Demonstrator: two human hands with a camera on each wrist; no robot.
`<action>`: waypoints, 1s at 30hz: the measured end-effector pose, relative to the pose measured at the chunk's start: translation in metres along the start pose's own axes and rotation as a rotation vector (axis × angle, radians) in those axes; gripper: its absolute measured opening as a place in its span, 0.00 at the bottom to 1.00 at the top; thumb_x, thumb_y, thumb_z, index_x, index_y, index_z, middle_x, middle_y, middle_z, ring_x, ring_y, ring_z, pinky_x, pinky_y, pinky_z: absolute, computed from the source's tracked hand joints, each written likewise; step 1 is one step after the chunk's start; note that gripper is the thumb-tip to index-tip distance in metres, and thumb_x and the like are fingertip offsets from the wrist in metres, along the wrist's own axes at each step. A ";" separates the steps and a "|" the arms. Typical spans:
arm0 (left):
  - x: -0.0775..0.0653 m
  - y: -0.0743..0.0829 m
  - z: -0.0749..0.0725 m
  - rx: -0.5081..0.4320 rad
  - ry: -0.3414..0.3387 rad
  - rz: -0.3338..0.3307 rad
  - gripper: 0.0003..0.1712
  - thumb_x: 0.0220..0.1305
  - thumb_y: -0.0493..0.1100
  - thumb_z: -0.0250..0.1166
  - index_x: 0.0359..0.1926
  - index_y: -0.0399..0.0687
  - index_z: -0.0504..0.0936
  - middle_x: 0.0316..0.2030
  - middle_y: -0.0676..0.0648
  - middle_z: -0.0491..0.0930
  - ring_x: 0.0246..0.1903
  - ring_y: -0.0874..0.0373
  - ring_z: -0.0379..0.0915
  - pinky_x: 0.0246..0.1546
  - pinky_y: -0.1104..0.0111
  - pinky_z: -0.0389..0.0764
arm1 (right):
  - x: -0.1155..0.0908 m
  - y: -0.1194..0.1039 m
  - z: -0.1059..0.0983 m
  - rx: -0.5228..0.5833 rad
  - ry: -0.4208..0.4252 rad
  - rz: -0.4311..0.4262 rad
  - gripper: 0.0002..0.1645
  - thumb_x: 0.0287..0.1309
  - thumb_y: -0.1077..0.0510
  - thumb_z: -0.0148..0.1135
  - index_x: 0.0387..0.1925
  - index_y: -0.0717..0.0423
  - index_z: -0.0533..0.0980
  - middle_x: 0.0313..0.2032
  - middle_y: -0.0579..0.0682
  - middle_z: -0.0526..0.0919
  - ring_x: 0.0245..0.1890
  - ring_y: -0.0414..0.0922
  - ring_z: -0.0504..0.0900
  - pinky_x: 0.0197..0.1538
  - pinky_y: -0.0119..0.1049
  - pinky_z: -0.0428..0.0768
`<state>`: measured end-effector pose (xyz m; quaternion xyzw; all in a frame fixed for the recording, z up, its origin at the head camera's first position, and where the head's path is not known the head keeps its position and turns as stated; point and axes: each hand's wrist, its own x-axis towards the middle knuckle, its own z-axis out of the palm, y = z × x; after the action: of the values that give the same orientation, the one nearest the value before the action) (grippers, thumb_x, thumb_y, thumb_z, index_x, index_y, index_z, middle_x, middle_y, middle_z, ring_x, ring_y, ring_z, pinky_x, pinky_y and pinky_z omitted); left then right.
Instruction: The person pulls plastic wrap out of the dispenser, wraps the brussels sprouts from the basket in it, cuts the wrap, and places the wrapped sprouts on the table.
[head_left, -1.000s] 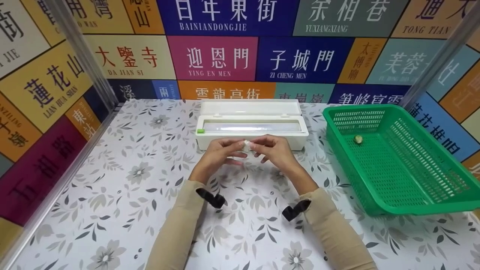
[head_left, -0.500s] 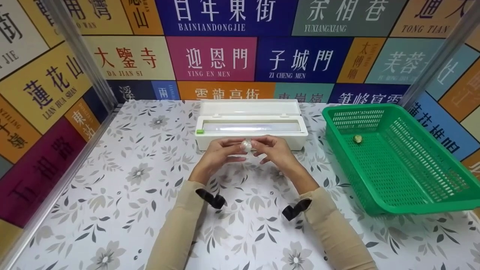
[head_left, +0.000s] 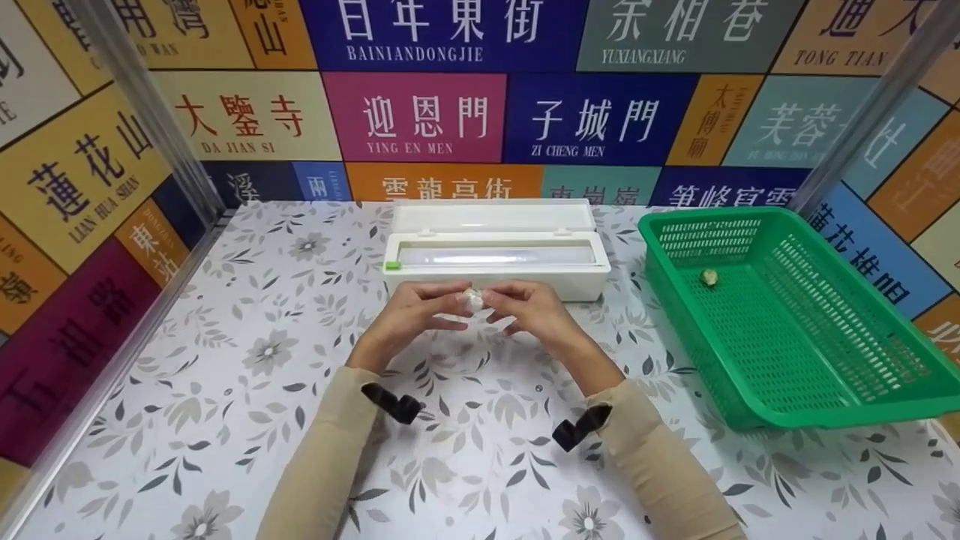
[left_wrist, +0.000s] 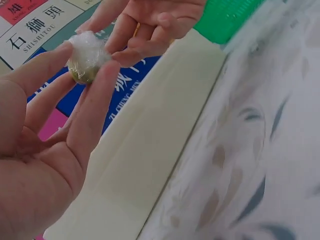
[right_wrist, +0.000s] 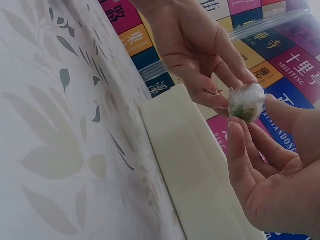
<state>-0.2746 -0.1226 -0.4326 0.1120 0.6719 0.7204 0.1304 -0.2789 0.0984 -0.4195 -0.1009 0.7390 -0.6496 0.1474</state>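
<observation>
1. The small round bundle in crinkled clear film (left_wrist: 89, 56) shows more fully between the fingertips than a second ago, when little beyond a whitish tuft was visible in the head view; it now sits slightly nearer and further left
2. The person's bare left hand (head_left: 409, 311) pinches it from the left, thumb against fingertips
3. The person's bare right hand (head_left: 529, 307) pinches it from the right, its thumb and fingertips touching the film
4. Both hands hold it raised above the white table cover with grey leaves and flowers (head_left: 465, 465), just on the near side of the long white plastic box (head_left: 495, 274), whose lid stands open
5. Film bunches white at the top and yellow-green shows through below, so I judge the wrapping well advanced, with the fingers tidying or pressing the film; the contents cannot be identified
6. A small yellowish-green piece (head_left: 709, 277) lies unmoved at the far left inside the rectangular green plastic basket (head_left: 772, 330), on the right
</observation>
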 end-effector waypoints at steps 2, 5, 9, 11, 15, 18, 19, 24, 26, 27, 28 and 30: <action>-0.005 0.000 -0.007 0.009 0.015 -0.014 0.24 0.68 0.40 0.65 0.62 0.34 0.77 0.55 0.38 0.83 0.45 0.54 0.85 0.50 0.58 0.88 | 0.002 0.002 0.008 0.006 -0.019 -0.005 0.21 0.66 0.50 0.65 0.52 0.60 0.81 0.44 0.49 0.87 0.41 0.47 0.87 0.33 0.31 0.86; -0.012 -0.001 -0.017 0.015 0.053 -0.048 0.25 0.67 0.40 0.67 0.62 0.34 0.77 0.58 0.38 0.81 0.46 0.55 0.85 0.51 0.61 0.87 | 0.006 0.005 0.021 0.038 -0.051 -0.018 0.20 0.65 0.53 0.66 0.53 0.61 0.81 0.45 0.50 0.87 0.39 0.44 0.86 0.31 0.30 0.85; -0.023 -0.001 -0.030 0.032 0.099 -0.102 0.26 0.64 0.38 0.69 0.62 0.36 0.78 0.60 0.38 0.80 0.50 0.54 0.84 0.54 0.64 0.86 | 0.013 0.006 0.037 0.058 -0.081 -0.036 0.20 0.62 0.59 0.68 0.55 0.60 0.80 0.48 0.51 0.88 0.39 0.44 0.85 0.31 0.31 0.85; -0.028 -0.001 -0.036 0.053 0.120 -0.116 0.26 0.62 0.38 0.71 0.61 0.37 0.79 0.59 0.40 0.81 0.51 0.54 0.84 0.55 0.64 0.85 | 0.017 0.005 0.045 0.051 -0.087 -0.040 0.20 0.60 0.62 0.69 0.54 0.60 0.81 0.49 0.53 0.87 0.39 0.43 0.85 0.31 0.32 0.85; -0.037 -0.001 -0.049 0.097 0.155 -0.094 0.26 0.60 0.38 0.73 0.58 0.35 0.81 0.56 0.39 0.83 0.49 0.53 0.85 0.51 0.58 0.87 | 0.028 0.001 0.060 -0.006 -0.102 -0.020 0.20 0.58 0.64 0.70 0.53 0.59 0.81 0.51 0.55 0.87 0.37 0.40 0.84 0.32 0.33 0.85; -0.045 -0.004 -0.060 0.127 0.151 -0.086 0.26 0.60 0.37 0.72 0.59 0.34 0.80 0.59 0.38 0.81 0.49 0.50 0.85 0.48 0.58 0.88 | 0.035 0.000 0.073 -0.071 -0.108 0.000 0.20 0.56 0.65 0.71 0.51 0.59 0.82 0.50 0.56 0.87 0.34 0.37 0.84 0.29 0.31 0.83; -0.047 -0.006 -0.063 0.138 0.146 -0.086 0.26 0.61 0.37 0.72 0.59 0.34 0.79 0.60 0.38 0.80 0.49 0.49 0.85 0.47 0.59 0.89 | 0.036 0.000 0.077 -0.094 -0.108 0.004 0.19 0.55 0.65 0.72 0.51 0.59 0.82 0.49 0.56 0.88 0.32 0.37 0.83 0.27 0.30 0.83; -0.056 -0.013 -0.078 0.180 0.172 -0.072 0.27 0.62 0.38 0.71 0.61 0.34 0.78 0.60 0.35 0.79 0.45 0.53 0.86 0.44 0.63 0.89 | 0.041 0.001 0.097 -0.177 -0.115 -0.006 0.19 0.53 0.62 0.75 0.48 0.57 0.83 0.42 0.54 0.88 0.31 0.44 0.85 0.28 0.36 0.86; -0.059 -0.015 -0.082 0.186 0.187 -0.067 0.27 0.62 0.37 0.71 0.61 0.33 0.78 0.59 0.34 0.80 0.44 0.55 0.87 0.45 0.64 0.89 | 0.042 0.002 0.103 -0.199 -0.120 -0.007 0.19 0.53 0.62 0.75 0.48 0.55 0.84 0.41 0.52 0.88 0.35 0.51 0.86 0.32 0.41 0.88; -0.061 -0.015 -0.084 0.186 0.195 -0.070 0.27 0.61 0.36 0.71 0.61 0.32 0.78 0.59 0.34 0.80 0.43 0.54 0.87 0.45 0.64 0.89 | 0.043 0.002 0.106 -0.203 -0.123 -0.004 0.19 0.52 0.62 0.75 0.48 0.54 0.84 0.40 0.52 0.88 0.36 0.53 0.86 0.33 0.42 0.89; -0.062 -0.015 -0.085 0.185 0.204 -0.078 0.27 0.61 0.35 0.71 0.61 0.32 0.78 0.58 0.34 0.80 0.43 0.53 0.87 0.45 0.64 0.89 | 0.044 0.002 0.109 -0.203 -0.126 0.002 0.20 0.51 0.62 0.76 0.48 0.53 0.84 0.40 0.51 0.88 0.37 0.55 0.86 0.35 0.43 0.89; -0.066 -0.014 -0.088 0.199 0.214 -0.096 0.28 0.60 0.34 0.71 0.61 0.31 0.77 0.58 0.33 0.80 0.44 0.50 0.87 0.46 0.65 0.88 | 0.047 0.003 0.115 -0.189 -0.132 0.022 0.20 0.51 0.62 0.76 0.48 0.52 0.84 0.40 0.50 0.88 0.37 0.56 0.87 0.36 0.44 0.89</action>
<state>-0.2416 -0.2270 -0.4520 0.0149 0.7547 0.6510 0.0803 -0.2828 -0.0238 -0.4398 -0.1489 0.7867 -0.5672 0.1930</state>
